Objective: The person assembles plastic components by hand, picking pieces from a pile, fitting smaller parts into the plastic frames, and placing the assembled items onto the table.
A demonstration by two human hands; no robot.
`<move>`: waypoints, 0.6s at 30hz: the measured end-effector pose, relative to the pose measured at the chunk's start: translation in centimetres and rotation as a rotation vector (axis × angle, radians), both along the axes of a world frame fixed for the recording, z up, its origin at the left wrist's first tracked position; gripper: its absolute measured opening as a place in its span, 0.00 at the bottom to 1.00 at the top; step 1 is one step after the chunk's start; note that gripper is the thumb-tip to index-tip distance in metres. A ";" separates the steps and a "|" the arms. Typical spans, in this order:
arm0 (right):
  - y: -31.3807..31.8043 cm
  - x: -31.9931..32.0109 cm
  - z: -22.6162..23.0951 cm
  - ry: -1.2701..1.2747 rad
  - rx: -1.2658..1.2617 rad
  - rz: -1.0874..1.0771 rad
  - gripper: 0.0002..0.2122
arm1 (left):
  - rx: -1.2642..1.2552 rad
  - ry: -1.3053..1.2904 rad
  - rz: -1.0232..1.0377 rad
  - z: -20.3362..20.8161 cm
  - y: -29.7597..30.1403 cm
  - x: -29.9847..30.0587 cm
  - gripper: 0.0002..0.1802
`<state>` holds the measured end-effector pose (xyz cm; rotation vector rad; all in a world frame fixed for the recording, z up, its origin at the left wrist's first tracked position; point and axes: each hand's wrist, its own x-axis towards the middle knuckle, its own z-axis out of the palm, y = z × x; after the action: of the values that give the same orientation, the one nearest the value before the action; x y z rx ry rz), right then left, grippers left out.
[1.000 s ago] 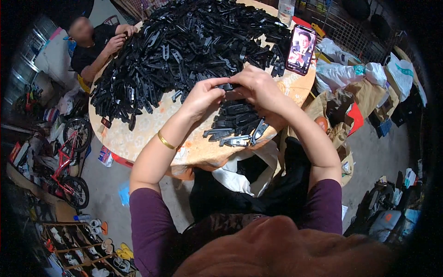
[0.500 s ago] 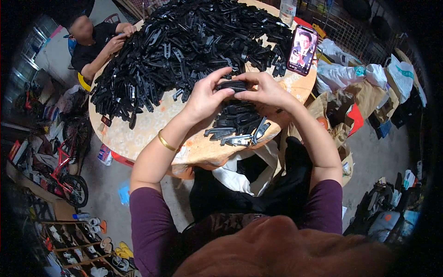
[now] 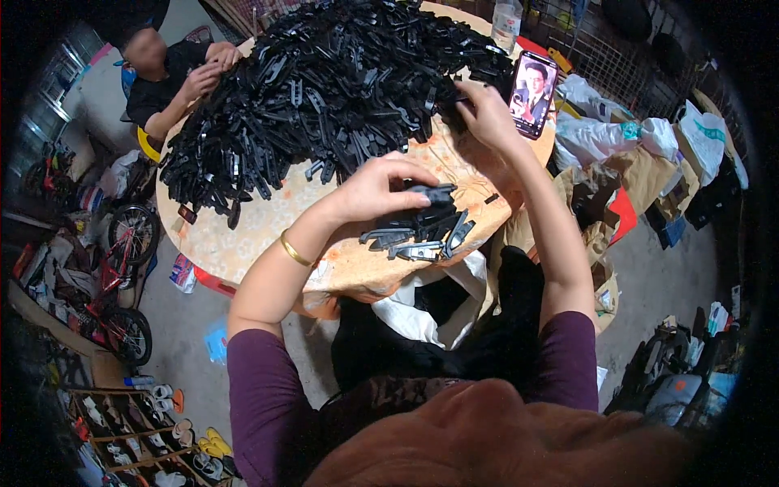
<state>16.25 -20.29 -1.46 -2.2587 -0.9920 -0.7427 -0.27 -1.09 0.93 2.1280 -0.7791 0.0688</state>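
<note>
Head view: round table (image 3: 268, 213) is bearing a heap (image 3: 341, 89) of black parts; rack (image 3: 114, 439) is holding shoes (image 3: 123, 452). Bottle (image 3: 505, 28) is standing at far-right rim. Right hand (image 3: 490, 120) is reaching to heap's edge, hold unclear; left hand (image 3: 377, 191) is gripping a black part (image 3: 440, 196) over near stack (image 3: 406, 235).

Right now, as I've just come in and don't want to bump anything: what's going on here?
A large pile of black parts covers much of a table. The wearer's left hand is on a smaller batch at the table's near side. The right hand is at the big pile's right end; whether it holds a part can't be told. Another person's hands are at the pile's left side. A lit phone stands right of the pile.
</note>
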 end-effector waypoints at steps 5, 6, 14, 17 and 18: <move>0.8 2.9 -3.0 -0.070 -0.126 -0.105 0.18 | -0.236 0.129 0.361 -0.7 1.1 0.8 0.07; 1.0 2.7 -3.2 -0.068 -0.169 -0.093 0.16 | -0.214 -0.015 0.512 -0.7 1.7 1.2 0.07; 1.7 1.2 -2.8 -0.026 -0.314 -0.119 0.11 | 0.429 -0.533 0.474 -1.8 2.3 3.8 0.23; 2.0 0.3 -2.6 -0.042 -0.278 -0.078 0.10 | 0.559 -0.511 0.467 -2.1 1.3 4.2 0.23; 2.0 -0.1 -2.2 0.007 -0.272 -0.085 0.10 | 0.558 -0.512 0.465 -2.1 1.3 4.2 0.23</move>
<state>16.15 -18.30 -3.65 -2.5487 -1.0534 -0.6674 3.96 0.26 -1.20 2.8452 -0.6080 0.7431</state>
